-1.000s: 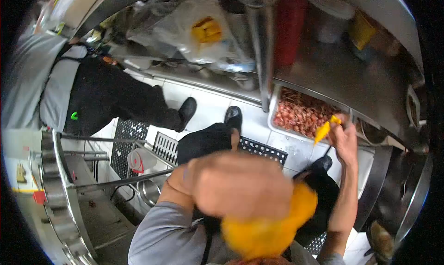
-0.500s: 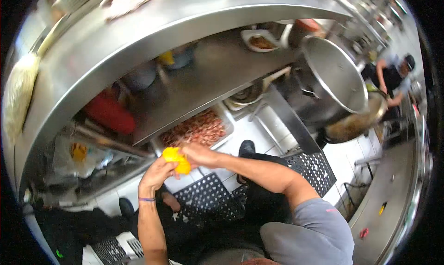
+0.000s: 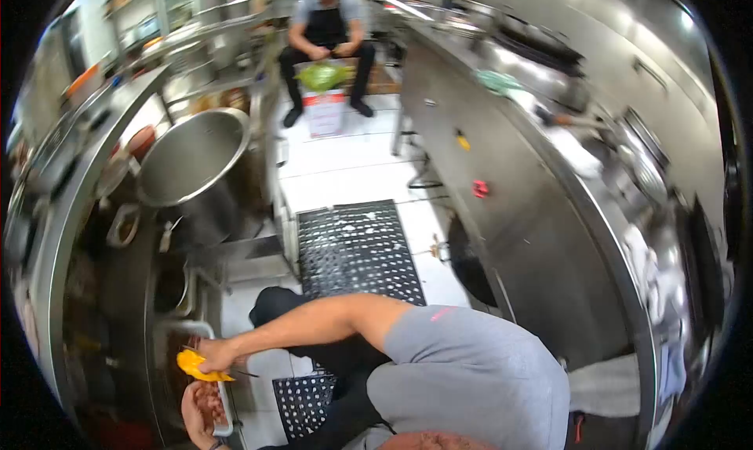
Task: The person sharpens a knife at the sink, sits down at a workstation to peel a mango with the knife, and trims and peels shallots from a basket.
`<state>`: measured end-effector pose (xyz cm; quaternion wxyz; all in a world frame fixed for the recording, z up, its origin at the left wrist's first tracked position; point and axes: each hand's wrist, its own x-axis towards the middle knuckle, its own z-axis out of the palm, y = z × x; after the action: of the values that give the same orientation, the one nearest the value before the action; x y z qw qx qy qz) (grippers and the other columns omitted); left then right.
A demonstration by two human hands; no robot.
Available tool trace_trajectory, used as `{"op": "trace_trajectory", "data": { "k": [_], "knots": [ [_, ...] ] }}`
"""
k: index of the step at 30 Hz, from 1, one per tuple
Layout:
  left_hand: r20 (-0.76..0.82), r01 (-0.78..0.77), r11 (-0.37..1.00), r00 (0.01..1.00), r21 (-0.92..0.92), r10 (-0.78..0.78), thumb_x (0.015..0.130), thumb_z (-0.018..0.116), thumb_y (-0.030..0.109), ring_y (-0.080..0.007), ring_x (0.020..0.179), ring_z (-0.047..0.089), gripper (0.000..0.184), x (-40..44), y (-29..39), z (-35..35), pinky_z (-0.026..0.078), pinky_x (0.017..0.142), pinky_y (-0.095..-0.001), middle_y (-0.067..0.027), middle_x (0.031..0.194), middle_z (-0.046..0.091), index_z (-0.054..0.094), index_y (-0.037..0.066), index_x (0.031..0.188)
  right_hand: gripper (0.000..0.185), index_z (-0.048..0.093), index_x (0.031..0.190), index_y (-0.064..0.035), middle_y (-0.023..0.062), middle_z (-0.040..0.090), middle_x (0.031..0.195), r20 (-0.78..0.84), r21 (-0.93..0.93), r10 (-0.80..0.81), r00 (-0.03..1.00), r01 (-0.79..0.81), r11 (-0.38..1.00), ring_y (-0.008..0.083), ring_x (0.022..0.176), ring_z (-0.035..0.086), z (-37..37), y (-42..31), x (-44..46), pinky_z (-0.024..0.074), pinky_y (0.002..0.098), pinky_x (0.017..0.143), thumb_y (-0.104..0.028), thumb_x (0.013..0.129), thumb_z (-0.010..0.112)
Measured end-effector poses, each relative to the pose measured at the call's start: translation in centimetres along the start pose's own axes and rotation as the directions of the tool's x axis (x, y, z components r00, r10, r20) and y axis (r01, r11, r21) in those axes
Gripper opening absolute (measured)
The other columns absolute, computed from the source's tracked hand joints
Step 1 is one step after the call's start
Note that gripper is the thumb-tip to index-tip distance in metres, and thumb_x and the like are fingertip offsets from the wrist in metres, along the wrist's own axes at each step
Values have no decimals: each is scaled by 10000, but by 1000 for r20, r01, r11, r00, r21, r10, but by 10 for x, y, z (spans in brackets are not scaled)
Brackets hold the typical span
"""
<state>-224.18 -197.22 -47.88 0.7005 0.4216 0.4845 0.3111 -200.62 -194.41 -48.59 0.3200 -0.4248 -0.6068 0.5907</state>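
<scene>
- Right hand [image 3: 217, 356]: closed on a yellow item [image 3: 192, 364] at the lower left of the head view, in line with the white tub [image 3: 227, 419].
- Left hand [image 3: 193, 415]: fingers curved, just below the yellow item in view; whether it grips anything — cannot tell.
- White tub: contains reddish pieces [image 3: 210, 403]; partly hidden by both hands.
- Large metal pot [image 3: 210, 214]: stands beyond the tub, mouth uncovered.
- Black perforated mat [image 3: 357, 250]: laid on white floor tiles [image 3: 337, 171].
- Co-worker [image 3: 325, 30]: seated at the aisle's far end, hands near a green bag [image 3: 323, 76] — bag above a red-and-white box [image 3: 324, 119].
</scene>
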Motion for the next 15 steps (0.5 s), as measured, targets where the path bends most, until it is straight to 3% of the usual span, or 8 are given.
{"op": "trace_trajectory", "data": {
  "k": [1, 3, 5, 6, 9, 12, 14, 15],
  "knots": [
    [-111, -38, 987, 992, 157, 56, 1018, 474, 431, -203, 905, 628, 451, 19, -8, -13, 532, 771, -340, -90, 971, 625, 596, 2, 1082, 266, 660, 818, 35, 84, 619, 702, -90, 91, -7, 996, 16, 996, 193, 590, 598, -16, -13, -5, 468, 342, 461, -231, 818, 637],
    [-456, 83, 964, 889, 251, 43, 997, 487, 495, -215, 890, 633, 520, 36, 0, -1, 541, 750, -335, -111, 965, 630, 605, 1, 1108, 223, 627, 766, 19, 68, 557, 616, -129, 204, -92, 987, 117, 972, 165, 489, 516, -56, -46, -10, 383, 341, 414, -191, 841, 623],
    [-494, 117, 952, 868, 284, 41, 977, 493, 538, -227, 865, 650, 578, 91, -23, -37, 551, 716, -320, -148, 987, 652, 615, 1, 1152, 229, 629, 782, 31, 68, 554, 621, -269, 149, -97, 958, 141, 979, 166, 499, 531, -93, -112, -49, 401, 336, 420, -185, 858, 620],
    [-574, 89, 865, 780, 494, 248, 979, 518, 498, -216, 853, 670, 539, 110, -34, -31, 559, 732, -316, -141, 1023, 676, 624, 8, 1176, 225, 641, 805, 32, 71, 585, 649, -325, 89, -205, 923, 245, 965, 162, 506, 539, -111, -126, -53, 418, 327, 430, -184, 864, 616],
    [-151, 1, 998, 988, -62, -11, 1019, 458, 312, -233, 922, 680, 417, 93, -21, 26, 560, 715, -325, -175, 1140, 658, 548, 18, 1300, 219, 644, 821, 29, 55, 598, 664, -380, 105, -321, 867, 385, 917, 145, 557, 567, -147, -176, -103, 448, 308, 469, -184, 870, 626],
    [7, -145, 972, 989, 186, 146, 968, 571, 197, -240, 1104, 632, 471, 159, -72, -12, 508, 909, -344, -163, 1257, 634, 488, -53, 1359, 203, 635, 839, -12, 28, 584, 699, -365, 150, -415, 833, 493, 857, 118, 622, 558, -160, -173, -117, 455, 306, 522, -197, 911, 597],
    [15, -165, 611, 970, 775, 243, 917, 611, 145, -236, 1129, 625, 351, 134, -62, 5, 482, 920, -336, -159, 1181, 683, 621, -108, 1161, 201, 637, 858, 3, 37, 614, 745, -465, -199, -269, 844, 196, 960, 107, 675, 578, -149, -168, -138, 475, 323, 573, -189, 904, 600],
    [27, -214, 595, 951, 775, 308, 898, 639, 194, -214, 1007, 635, 360, 125, -69, -1, 494, 847, -343, -161, 1073, 698, 645, -92, 1116, 210, 638, 862, 14, 42, 622, 751, -438, -155, -317, 842, 276, 949, 98, 679, 574, -140, -147, -137, 474, 324, 578, -192, 895, 609]
  ]
}}
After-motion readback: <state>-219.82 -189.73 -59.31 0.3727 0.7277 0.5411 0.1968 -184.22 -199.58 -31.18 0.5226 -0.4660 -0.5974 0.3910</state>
